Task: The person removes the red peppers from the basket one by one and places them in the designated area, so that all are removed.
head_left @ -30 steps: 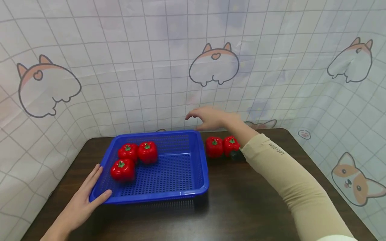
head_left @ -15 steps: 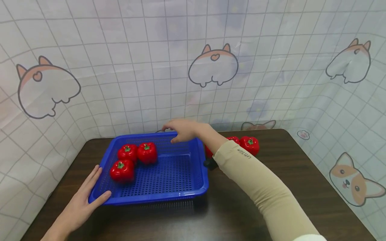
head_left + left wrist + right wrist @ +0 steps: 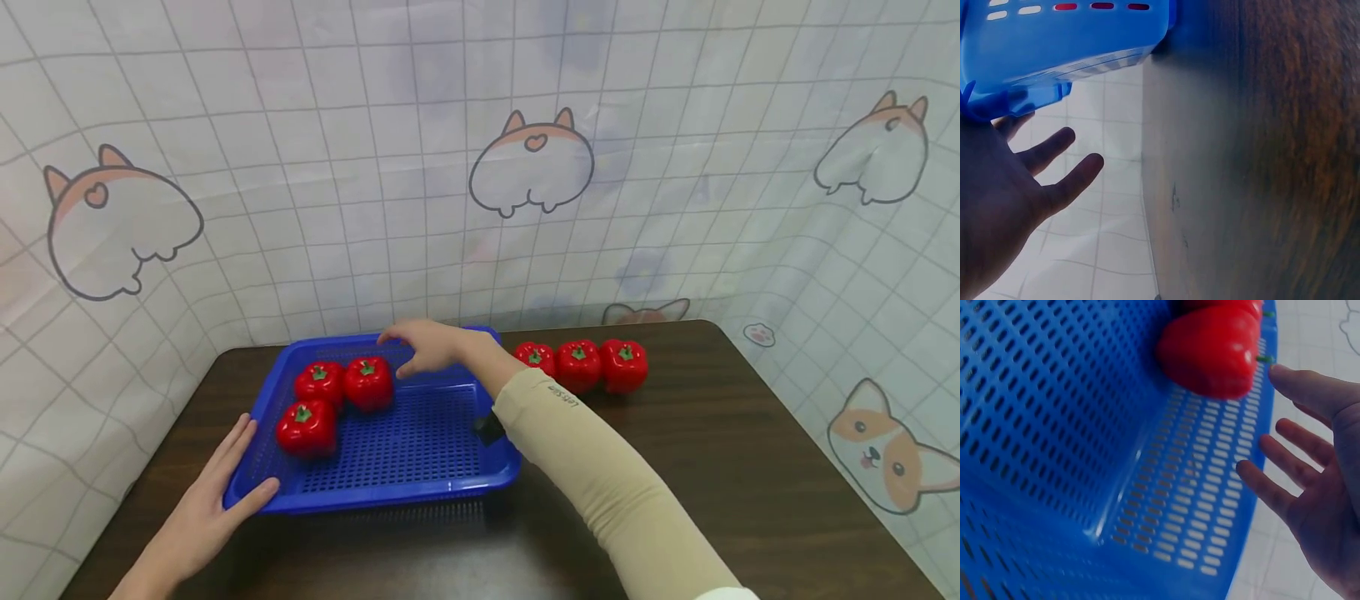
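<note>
A blue plastic basket [image 3: 375, 497] stands on the table with three red bell peppers inside, grouped toward its left: one at the back [image 3: 319, 385], one to its right [image 3: 368, 385] and one in front [image 3: 306, 429]. My left hand [image 3: 197, 510] rests at the basket's left front corner, fingers extended along the outer side and thumb at the front rim. Over the back part of the basket reaches my right hand [image 3: 433, 345], its fingers parted and holding nothing. Its fingertips come close to the right-hand pepper [image 3: 1210, 353] in the right wrist view.
Three more red bell peppers stand in a row right of the basket: left [image 3: 535, 355], middle [image 3: 577, 367] and right [image 3: 625, 367]. The right forearm overlaps the basket's right side. A grid-patterned cloth [image 3: 420, 208] hangs behind the dark wooden table [image 3: 720, 450].
My right hand has swept left and lower, from behind the basket's back right corner to over its inside. The row of peppers on the right has come into fuller view. The left hand stays put.
</note>
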{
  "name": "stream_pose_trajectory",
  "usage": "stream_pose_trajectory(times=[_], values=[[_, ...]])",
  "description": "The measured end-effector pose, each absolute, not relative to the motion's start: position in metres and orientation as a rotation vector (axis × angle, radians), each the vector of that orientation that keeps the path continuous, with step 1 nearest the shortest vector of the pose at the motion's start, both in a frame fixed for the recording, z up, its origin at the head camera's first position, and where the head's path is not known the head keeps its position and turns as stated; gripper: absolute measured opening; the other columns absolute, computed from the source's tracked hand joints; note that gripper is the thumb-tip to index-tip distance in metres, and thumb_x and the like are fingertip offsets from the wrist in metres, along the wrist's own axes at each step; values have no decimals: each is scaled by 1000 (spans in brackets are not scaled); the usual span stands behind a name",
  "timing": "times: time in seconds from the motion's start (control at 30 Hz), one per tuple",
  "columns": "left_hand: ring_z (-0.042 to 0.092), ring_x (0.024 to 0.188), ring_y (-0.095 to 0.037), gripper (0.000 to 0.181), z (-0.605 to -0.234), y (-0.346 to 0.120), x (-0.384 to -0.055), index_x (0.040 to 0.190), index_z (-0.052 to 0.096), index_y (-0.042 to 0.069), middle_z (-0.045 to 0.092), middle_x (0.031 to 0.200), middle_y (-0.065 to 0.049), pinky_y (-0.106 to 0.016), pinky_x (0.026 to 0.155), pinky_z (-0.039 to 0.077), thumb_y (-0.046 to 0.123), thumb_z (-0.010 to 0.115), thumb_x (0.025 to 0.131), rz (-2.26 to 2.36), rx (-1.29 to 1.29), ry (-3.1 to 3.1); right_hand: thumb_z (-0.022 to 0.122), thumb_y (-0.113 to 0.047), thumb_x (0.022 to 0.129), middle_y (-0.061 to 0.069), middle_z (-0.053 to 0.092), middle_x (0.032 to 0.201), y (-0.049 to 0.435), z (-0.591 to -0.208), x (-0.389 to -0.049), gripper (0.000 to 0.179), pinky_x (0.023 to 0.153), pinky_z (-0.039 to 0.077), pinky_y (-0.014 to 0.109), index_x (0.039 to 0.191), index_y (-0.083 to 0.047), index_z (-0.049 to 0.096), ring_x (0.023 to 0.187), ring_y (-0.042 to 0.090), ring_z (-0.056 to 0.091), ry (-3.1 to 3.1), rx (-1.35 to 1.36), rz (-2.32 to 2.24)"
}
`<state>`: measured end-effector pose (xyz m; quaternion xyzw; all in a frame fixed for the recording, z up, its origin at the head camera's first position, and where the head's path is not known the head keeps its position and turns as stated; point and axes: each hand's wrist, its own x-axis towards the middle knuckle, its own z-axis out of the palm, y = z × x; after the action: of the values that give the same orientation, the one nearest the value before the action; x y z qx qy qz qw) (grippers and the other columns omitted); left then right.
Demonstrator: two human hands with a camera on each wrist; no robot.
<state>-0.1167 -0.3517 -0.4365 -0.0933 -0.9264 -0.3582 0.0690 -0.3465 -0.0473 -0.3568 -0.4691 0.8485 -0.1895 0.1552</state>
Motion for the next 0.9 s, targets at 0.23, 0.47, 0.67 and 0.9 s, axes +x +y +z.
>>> stream_pose_trajectory(times=[0.23, 0.47, 0.67, 0.9], values=[[8, 151, -52, 83, -437, -353, -116, 166, 16, 13, 4, 172, -9, -81, 107, 12, 25, 66, 101, -1082, -284, -2774, 72, -18, 97, 6, 35, 163, -69, -365, -333, 69, 119, 29, 37, 158, -14, 40, 151, 23, 28, 2446, -1368, -394], [8, 151, -52, 83, -439, -352, -118, 166, 17, 14, 4, 172, -10, -80, 108, 12, 24, 67, 101, -1094, -288, -2764, 73, -16, 96, 11, 18, 170, -79, -374, -328, 79, 119, 29, 48, 163, -18, 32, 155, 29, 17, 2427, -1313, -394], [9, 151, -53, 83, -439, -351, -118, 166, 16, 14, 4, 172, -10, -81, 107, 14, 24, 66, 101, -1096, -282, -2771, 73, -17, 96, 11, 15, 170, -86, -384, -325, 83, 120, 26, 48, 165, -22, 26, 155, 30, 15, 2428, -1304, -317], [9, 150, -53, 83, -438, -352, -117, 166, 17, 13, 4, 172, -9, -81, 106, 15, 25, 66, 101, -1093, -289, -2769, 73, -21, 97, 9, 31, 163, -91, -384, -321, 73, 114, 38, 42, 161, -26, 38, 149, 27, 29, 2520, -1305, -248]])
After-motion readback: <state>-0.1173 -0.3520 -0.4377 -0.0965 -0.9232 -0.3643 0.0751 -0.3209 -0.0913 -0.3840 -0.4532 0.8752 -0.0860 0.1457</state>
